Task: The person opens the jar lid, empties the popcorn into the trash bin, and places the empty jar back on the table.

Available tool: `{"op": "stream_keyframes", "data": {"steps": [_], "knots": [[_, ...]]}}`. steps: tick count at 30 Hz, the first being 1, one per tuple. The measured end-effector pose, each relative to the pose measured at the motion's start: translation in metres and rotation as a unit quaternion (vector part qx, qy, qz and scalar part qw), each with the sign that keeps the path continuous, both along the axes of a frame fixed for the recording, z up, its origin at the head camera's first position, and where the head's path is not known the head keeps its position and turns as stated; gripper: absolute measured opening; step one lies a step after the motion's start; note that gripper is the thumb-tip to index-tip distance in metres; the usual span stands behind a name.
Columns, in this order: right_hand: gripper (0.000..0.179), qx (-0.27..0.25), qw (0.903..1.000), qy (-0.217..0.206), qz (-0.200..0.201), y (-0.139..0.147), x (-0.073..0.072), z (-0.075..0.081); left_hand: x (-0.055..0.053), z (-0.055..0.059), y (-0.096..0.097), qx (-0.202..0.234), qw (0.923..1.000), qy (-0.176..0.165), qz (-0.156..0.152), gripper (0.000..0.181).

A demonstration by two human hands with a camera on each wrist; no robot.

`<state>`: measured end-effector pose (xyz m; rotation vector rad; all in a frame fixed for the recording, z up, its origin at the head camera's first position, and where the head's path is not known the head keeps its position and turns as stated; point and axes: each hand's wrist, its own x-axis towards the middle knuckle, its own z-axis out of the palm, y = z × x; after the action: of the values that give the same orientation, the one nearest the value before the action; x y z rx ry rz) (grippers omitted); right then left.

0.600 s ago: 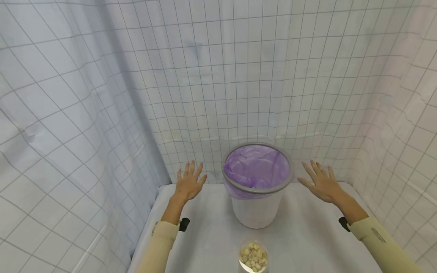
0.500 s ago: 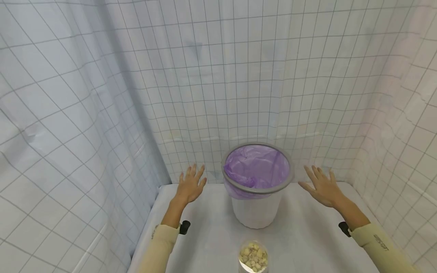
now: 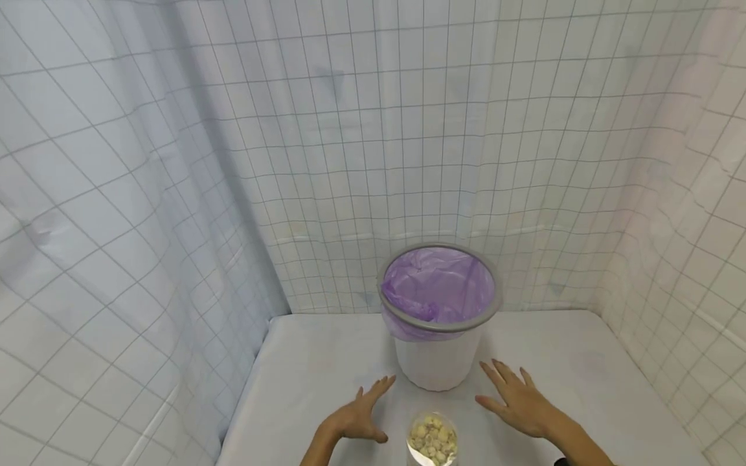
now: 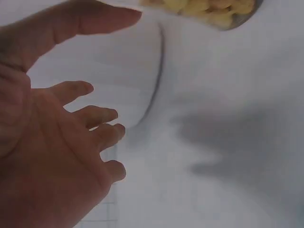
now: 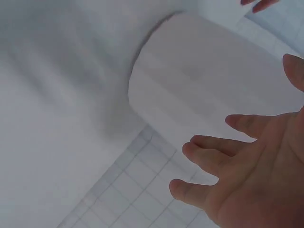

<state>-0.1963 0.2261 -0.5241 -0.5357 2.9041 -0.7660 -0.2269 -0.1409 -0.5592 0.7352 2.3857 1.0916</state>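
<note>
Currently your left hand [image 3: 357,417] and right hand [image 3: 517,404] are released, fingers apart, on either side of the clear cup [image 3: 416,460] of yellowish pieces. It stands on your worktop [image 3: 320,353], near the purple-lined bin [image 3: 437,361].

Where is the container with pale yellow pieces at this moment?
In the head view, the container stands at the bottom edge, slightly right of centre, nearer than the white bin and between the left hand and right hand.

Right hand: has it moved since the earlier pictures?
Yes: the right hand moved down and left in view, from rim level to base level of the bin.
</note>
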Motion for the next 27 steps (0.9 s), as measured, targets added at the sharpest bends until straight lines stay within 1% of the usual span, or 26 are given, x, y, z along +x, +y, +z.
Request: {"op": "stream_keyframes", "data": {"steps": [2, 5, 8, 9, 11, 13, 15, 16, 17, 19, 20, 21, 22, 24, 25, 26, 27], "knots": [[0.076, -0.015, 0.9995, -0.002, 0.028, -0.018, 0.009, -0.007, 0.010, -0.015, 0.009, 0.015, 0.9994, -0.031, -0.008, 0.113], [0.080, -0.034, 0.9963, 0.026, 0.074, -0.044, 0.019, -0.018, 0.023, -0.035, 0.022, 0.038, 0.9973, -0.062, -0.009, 0.120], [0.087, -0.029, 0.9886, 0.087, 0.119, -0.066, 0.024, -0.031, 0.031, -0.052, 0.033, 0.062, 0.9960, -0.064, -0.010, 0.126], [0.090, -0.025, 0.9853, 0.108, 0.130, -0.072, 0.026, -0.035, 0.032, -0.057, 0.037, 0.069, 0.9960, -0.056, -0.010, 0.127], [0.095, 0.007, 0.9751, 0.170, 0.142, -0.082, 0.027, -0.045, 0.032, -0.066, 0.044, 0.085, 0.9956, -0.036, -0.020, 0.127], [0.100, 0.055, 0.9617, 0.229, 0.140, -0.089, 0.027, -0.057, 0.032, -0.072, 0.050, 0.095, 0.9951, -0.018, -0.022, 0.123], [0.104, 0.106, 0.9401, 0.299, 0.125, -0.095, 0.027, -0.069, 0.033, -0.076, 0.055, 0.094, 0.9953, -0.002, -0.024, 0.119], [0.105, 0.126, 0.9262, 0.335, 0.117, -0.097, 0.027, -0.075, 0.033, -0.077, 0.057, 0.095, 0.9952, 0.008, -0.024, 0.117], [0.107, 0.137, 0.9143, 0.366, 0.105, -0.099, 0.027, -0.081, 0.034, -0.079, 0.058, 0.095, 0.9952, 0.013, -0.020, 0.114], [0.106, 0.142, 0.8913, 0.423, 0.082, -0.103, 0.027, -0.092, 0.036, -0.081, 0.059, 0.117, 0.9930, 0.009, -0.013, 0.111], [0.103, 0.134, 0.8829, 0.444, 0.072, -0.105, 0.027, -0.097, 0.037, -0.082, 0.059, 0.128, 0.9918, 0.005, -0.010, 0.114], [0.100, 0.122, 0.8774, 0.460, 0.062, -0.108, 0.026, -0.101, 0.038, -0.083, 0.059, 0.142, 0.9899, -0.004, -0.006, 0.115], [0.097, 0.108, 0.8747, 0.469, 0.054, -0.110, 0.026, -0.103, 0.038, -0.085, 0.059, 0.155, 0.9879, -0.009, -0.007, 0.114], [0.089, 0.089, 0.8740, 0.476, 0.040, -0.115, 0.026, -0.107, 0.039, -0.086, 0.059, 0.198, 0.9793, -0.042, -0.006, 0.109], [0.085, 0.077, 0.8771, 0.473, 0.033, -0.116, 0.025, -0.108, 0.040, -0.087, 0.060, 0.210, 0.9770, -0.039, -0.002, 0.104], [0.081, 0.066, 0.8830, 0.464, 0.024, -0.118, 0.025, -0.107, 0.041, -0.087, 0.061, 0.226, 0.9732, -0.044, 0.004, 0.101], [0.079, 0.050, 0.8901, 0.453, 0.017, -0.119, 0.026, -0.106, 0.041, -0.088, 0.063, 0.236, 0.9715, -0.023, 0.006, 0.096]]}}
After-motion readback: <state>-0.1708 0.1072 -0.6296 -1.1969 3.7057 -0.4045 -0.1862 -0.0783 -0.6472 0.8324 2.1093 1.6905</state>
